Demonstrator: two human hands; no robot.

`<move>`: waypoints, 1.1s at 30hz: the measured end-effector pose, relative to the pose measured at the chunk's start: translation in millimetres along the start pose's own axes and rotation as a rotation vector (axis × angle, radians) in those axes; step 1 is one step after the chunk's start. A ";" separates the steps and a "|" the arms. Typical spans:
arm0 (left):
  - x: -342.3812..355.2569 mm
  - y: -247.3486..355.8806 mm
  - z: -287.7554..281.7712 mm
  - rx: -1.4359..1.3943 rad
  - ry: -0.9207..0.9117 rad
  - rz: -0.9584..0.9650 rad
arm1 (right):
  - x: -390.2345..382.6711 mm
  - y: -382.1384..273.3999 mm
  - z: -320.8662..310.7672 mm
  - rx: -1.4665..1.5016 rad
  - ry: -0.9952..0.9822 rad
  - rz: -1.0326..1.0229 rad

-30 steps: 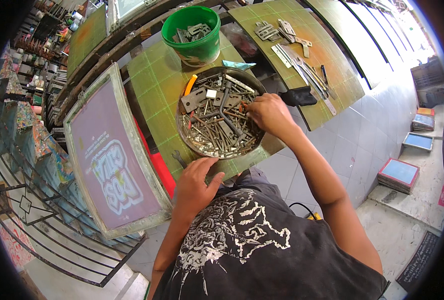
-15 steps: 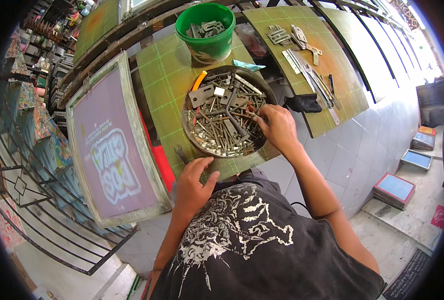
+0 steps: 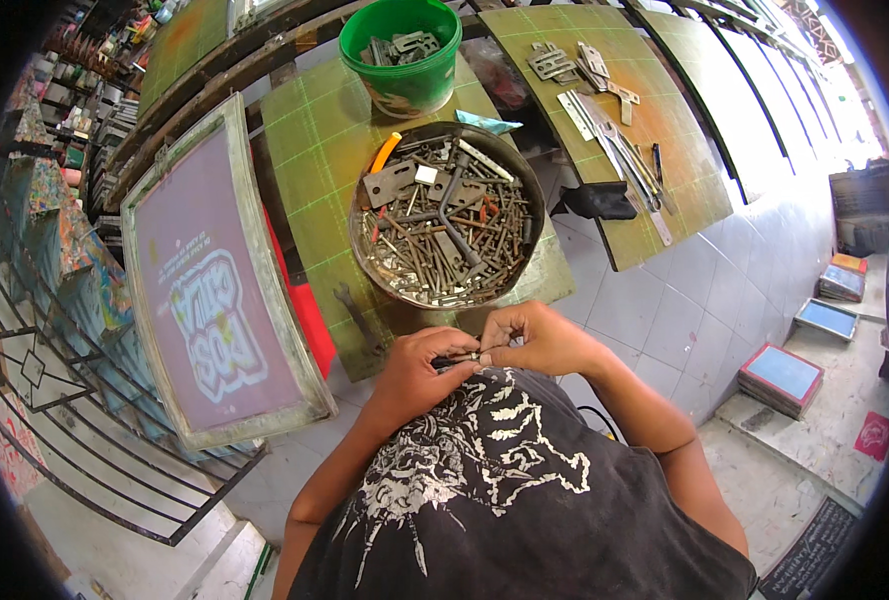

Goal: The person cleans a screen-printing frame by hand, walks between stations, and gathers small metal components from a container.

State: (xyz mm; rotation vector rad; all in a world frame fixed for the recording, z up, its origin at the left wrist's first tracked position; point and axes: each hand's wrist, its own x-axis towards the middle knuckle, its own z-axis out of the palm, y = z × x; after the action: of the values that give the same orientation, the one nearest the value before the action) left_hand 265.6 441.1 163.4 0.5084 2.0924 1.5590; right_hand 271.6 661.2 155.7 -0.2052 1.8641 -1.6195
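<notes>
Close in front of my shirt, my left hand and my right hand meet, fingertips pinched together. Between them is a small bolt-like metal piece, partly hidden by the fingers. Just beyond them stands a round metal pan heaped with screws and bolts. A bent dark metal rod, flat plates with holes and an orange handle lie among the screws. Left of my hands, an open-ended wrench rests on the green board.
A green bucket with metal brackets stands behind the pan. On the right board lie brackets, metal strips and a black cloth-like piece. A framed printing screen leans at left. More framed screens sit at far right.
My right hand has left the pan and come back toward my body to meet my left hand, which moved slightly right. The small metal piece is now between both hands.
</notes>
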 end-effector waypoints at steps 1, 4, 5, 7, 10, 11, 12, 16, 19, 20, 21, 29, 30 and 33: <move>-0.8 0.0 1.7 0.002 0.010 -0.012 | -0.1 1.8 1.7 0.012 -0.012 0.014; -2.3 1.0 6.0 0.025 0.017 -0.056 | -0.4 7.0 6.7 0.056 0.055 -0.017; -2.4 1.5 6.0 0.044 0.002 -0.079 | -1.2 6.3 7.9 0.029 0.066 -0.036; -4.5 0.8 5.4 0.057 -0.015 -0.100 | -2.4 3.0 9.7 -0.025 0.084 -0.074; -8.0 -6.3 4.9 -0.012 -0.028 -0.150 | 2.5 7.3 9.6 -0.179 0.115 -0.391; -9.2 -7.8 4.0 -0.068 -0.037 -0.204 | 4.0 5.3 11.7 -0.207 0.153 -0.432; -10.2 -9.8 3.8 -0.123 -0.045 -0.257 | 5.4 2.5 14.8 -0.234 0.189 -0.476; -12.4 -10.9 5.9 -0.054 0.062 -0.115 | -0.3 -16.8 14.6 -0.236 0.120 -0.128; -13.1 -3.0 3.3 0.012 0.065 -0.071 | 1.9 -4.0 14.6 -0.286 -0.013 0.073; -14.1 -3.7 3.9 0.009 0.067 -0.071 | 0.7 -3.9 15.1 -0.268 0.011 0.043; -14.7 -4.4 4.3 0.008 0.068 -0.071 | -0.2 -6.4 15.3 -0.249 0.035 0.012; -15.1 -4.8 4.7 0.011 0.122 -0.112 | 3.4 0.9 19.6 -0.091 0.133 -0.187; -14.8 -3.1 3.5 0.041 0.127 -0.095 | 3.1 0.6 16.4 -0.014 0.059 -0.068; -15.5 -7.8 7.9 0.031 0.148 0.005 | 2.1 2.1 13.0 -0.046 -0.055 0.072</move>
State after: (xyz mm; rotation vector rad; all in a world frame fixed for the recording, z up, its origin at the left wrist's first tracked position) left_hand 282.7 436.4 156.5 0.4207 2.2296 1.6129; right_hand 277.9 649.9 152.7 -0.1985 1.8471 -1.5091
